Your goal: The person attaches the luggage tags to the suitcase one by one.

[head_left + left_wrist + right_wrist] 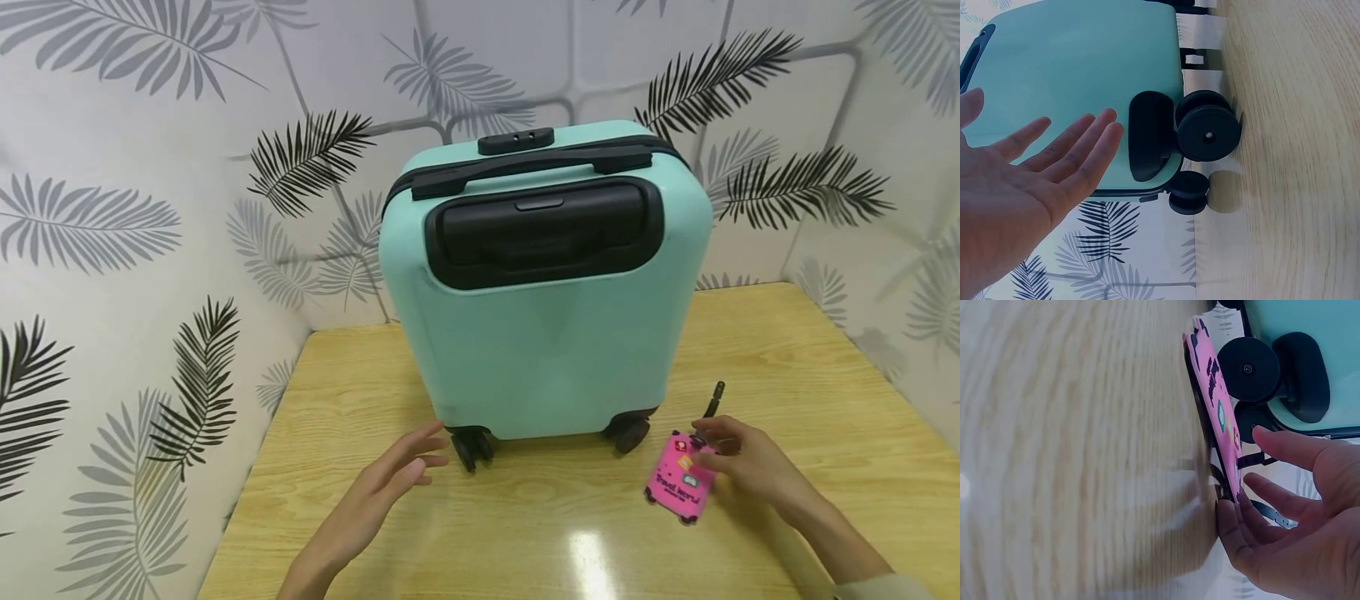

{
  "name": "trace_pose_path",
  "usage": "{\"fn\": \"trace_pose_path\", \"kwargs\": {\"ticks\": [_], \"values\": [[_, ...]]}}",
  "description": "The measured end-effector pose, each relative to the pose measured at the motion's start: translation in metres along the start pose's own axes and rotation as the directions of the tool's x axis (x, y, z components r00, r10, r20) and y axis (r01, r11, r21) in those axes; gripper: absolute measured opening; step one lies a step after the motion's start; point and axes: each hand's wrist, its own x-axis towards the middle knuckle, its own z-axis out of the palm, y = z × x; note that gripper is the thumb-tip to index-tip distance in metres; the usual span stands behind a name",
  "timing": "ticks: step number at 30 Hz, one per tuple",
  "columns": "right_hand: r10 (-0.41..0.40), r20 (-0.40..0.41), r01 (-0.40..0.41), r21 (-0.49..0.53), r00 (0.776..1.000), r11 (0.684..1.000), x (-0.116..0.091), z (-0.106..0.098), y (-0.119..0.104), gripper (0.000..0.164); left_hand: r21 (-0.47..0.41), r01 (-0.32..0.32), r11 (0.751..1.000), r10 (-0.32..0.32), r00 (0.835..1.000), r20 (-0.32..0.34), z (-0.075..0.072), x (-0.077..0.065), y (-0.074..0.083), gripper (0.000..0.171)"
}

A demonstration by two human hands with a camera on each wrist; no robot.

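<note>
A mint-green suitcase (pixel 555 358) stands upright on its black wheels, with a black carry handle (pixel 532 171) near its top. On the table to its right lies a pink suitcase-shaped luggage tag (pixel 667 493) with "Travel World" lettering and a black strap (pixel 716 400). My right hand (pixel 750 467) is at the tag's right edge. In the right wrist view, its lower fingers (pixel 1230 531) touch the tag's end, while the thumb stays apart from it. My left hand (pixel 390 475) hovers near the suitcase's left wheel (pixel 472 448), fingers extended and holding nothing.
The suitcase and tag are on a light wood-grain table (pixel 525 533). Behind and to both sides rise walls (pixel 112 292) patterned with grey and black leaves. A combination lock (pixel 516 142) sits on the suitcase's top.
</note>
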Motion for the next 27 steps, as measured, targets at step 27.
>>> {"fn": "trace_pose_path", "kwargs": {"ticks": [27], "values": [[0.017, -0.068, -0.020, -0.035, 0.998, 0.999, 0.008, 0.010, 0.001, 0.028, -0.034, 0.016, 0.999, -0.015, 1.000, 0.017, 0.003, 0.002, 0.000, 0.047]]}}
